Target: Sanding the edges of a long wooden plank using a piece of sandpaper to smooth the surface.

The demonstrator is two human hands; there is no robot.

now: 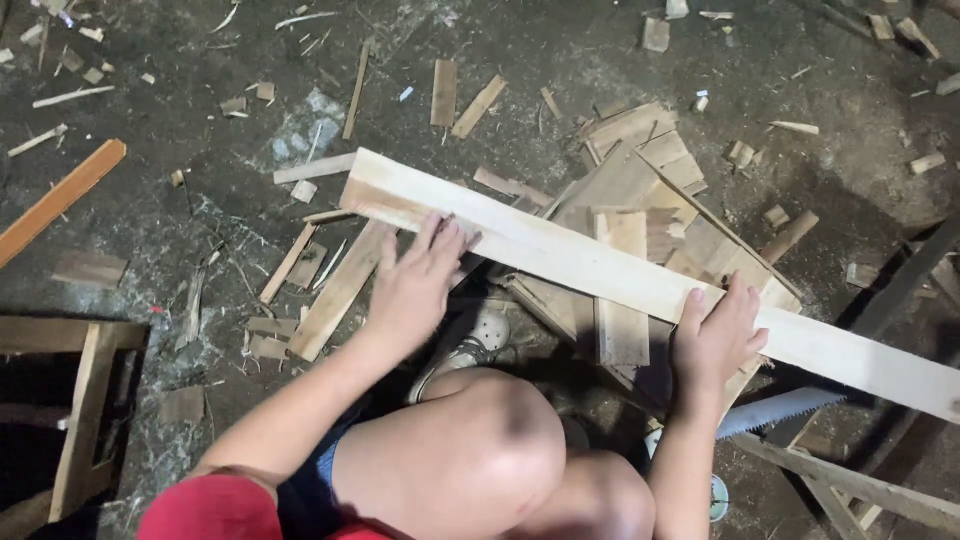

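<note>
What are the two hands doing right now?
Left hand: open, fingers spread, resting flat on the long pale plank.
Right hand: open, palm flat on the same plank.

Both hands, left hand (415, 290) and right hand (715, 340), rest flat on a pale plank (600, 270).

A long, pale, flat wooden plank (640, 285) lies slantwise across the scene, its squared near end up toward ten o'clock and its length running down toward four o'clock, where it leaves the view. Its broad face is up, clean and light, with a darker brown streak along the edge at the ten o'clock end. It rests on top of a heap of weathered offcuts, seemingly raised a little off the dark floor, though that is hard to judge.
</note>
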